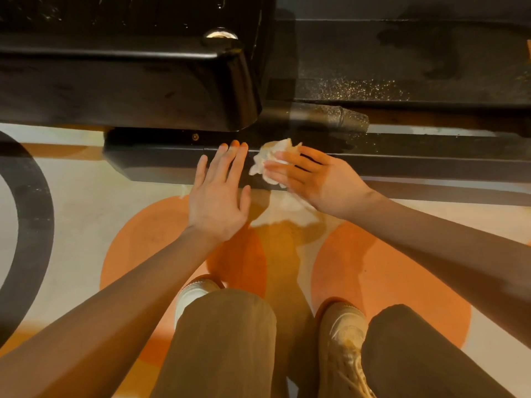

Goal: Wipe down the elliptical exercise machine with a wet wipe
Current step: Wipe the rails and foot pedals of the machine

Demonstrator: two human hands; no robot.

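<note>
A pale cream floor (86, 202) painted with large orange circles (396, 271) and a broad dark grey curved band (31, 214) is seen below. On it, the long black metal base rail of the elliptical machine (402, 165) is laid across the view from left to right, with its blunt end (120, 162) at the left. Two beige lace-up shoes, one at the left (195, 291) and one at the right (344, 328), are placed on the orange circles. Further back, a darker speckled grey floor area (402, 61) is visible.
</note>
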